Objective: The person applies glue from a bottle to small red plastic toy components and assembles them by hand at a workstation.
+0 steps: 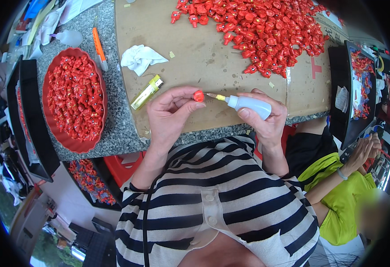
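Note:
Between the thumb and fingers of my left hand [170,111] is a small red plastic piece [198,96], its round end facing right. My right hand [266,116] grips a white squeeze bottle [249,106] with a yellow collar and a thin needle tip. The bottle lies nearly level, its tip close to the red piece; whether they touch I cannot tell. Both hands are over the cardboard sheet [186,58] near the table's front edge. A large heap of similar red pieces [266,35] covers the far right of the cardboard.
Left of the cardboard stands a red scalloped tray [102,129] full of red pieces. A yellow lighter [147,92], crumpled white tissue [142,59], orange cutter knife [99,46] and another squeeze bottle [70,38] lie around. Black bins [341,66] flank the table. A person in a yellow-green top [337,196] sits at right.

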Tool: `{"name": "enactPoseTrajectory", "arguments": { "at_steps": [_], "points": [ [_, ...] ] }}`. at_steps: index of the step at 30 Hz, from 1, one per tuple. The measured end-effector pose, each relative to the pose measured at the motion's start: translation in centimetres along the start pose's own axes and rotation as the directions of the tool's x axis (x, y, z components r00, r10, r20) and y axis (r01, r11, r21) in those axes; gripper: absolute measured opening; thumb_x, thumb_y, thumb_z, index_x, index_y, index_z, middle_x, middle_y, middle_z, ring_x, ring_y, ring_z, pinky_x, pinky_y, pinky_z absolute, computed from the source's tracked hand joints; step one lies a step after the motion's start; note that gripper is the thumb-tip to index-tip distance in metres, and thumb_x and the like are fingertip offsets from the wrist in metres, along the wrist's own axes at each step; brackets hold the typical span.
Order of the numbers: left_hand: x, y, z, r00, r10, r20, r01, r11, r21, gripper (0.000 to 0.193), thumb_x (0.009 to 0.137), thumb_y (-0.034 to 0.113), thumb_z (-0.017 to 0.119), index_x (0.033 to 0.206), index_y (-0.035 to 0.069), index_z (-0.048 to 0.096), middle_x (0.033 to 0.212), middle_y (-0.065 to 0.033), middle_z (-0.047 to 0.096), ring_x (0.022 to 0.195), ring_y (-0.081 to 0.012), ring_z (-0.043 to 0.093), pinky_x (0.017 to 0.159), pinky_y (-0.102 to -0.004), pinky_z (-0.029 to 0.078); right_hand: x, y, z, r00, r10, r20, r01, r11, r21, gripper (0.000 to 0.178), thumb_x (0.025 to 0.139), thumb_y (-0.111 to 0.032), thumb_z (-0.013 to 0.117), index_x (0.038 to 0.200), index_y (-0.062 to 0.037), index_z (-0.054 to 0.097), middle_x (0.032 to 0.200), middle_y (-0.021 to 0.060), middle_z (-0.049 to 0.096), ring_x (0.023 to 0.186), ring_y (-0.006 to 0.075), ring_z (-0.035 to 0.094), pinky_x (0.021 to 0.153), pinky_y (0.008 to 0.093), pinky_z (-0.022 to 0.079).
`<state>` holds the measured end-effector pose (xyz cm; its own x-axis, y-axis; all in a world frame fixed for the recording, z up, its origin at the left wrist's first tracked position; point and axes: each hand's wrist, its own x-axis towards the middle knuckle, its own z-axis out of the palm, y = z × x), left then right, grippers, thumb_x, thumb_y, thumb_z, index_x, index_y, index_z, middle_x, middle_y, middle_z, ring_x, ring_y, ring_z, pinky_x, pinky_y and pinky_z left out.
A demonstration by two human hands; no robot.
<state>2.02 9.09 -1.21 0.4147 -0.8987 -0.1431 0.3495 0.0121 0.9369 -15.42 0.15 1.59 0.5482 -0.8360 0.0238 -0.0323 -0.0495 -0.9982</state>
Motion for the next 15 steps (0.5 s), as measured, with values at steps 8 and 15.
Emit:
{"name": "enactPoseTrajectory", "arguments": {
  "at_steps": [8,15],
  "points": [
    [-0.08,-0.02,0.03,1.000,-0.016,0.010,0.015,1.000,0.020,0.024,0.071,-0.010,0.063,0.094,-0.006,0.058,0.087,-0.0098,0.062,0.078,-0.0117,0.061,0.071,-0.0212,0.050,-0.04,0.11,0.14,0.999,0.025,-0.023,-0.025,1.000,0.012,0.026,0.067,-0.002,0.071,0.091,0.0036,0.063,0.068,0.0057,0.058,0.059,0.0084,0.050,0.050,0.0195,0.037],
    [-0.10,0.17,0.18,1.000,-0.019,0.019,0.018,0.999,0.035,0.025,0.071,-0.010,0.063,0.095,-0.007,0.059,0.087,-0.0106,0.063,0.078,-0.0123,0.061,0.071,-0.0211,0.050,0.18,0.09,0.18,1.000,-0.010,-0.001,0.010,1.000,-0.011,0.026,0.067,-0.003,0.071,0.091,0.0041,0.063,0.067,0.0059,0.058,0.057,0.0086,0.049,0.049,0.0201,0.036]
  ]
}}
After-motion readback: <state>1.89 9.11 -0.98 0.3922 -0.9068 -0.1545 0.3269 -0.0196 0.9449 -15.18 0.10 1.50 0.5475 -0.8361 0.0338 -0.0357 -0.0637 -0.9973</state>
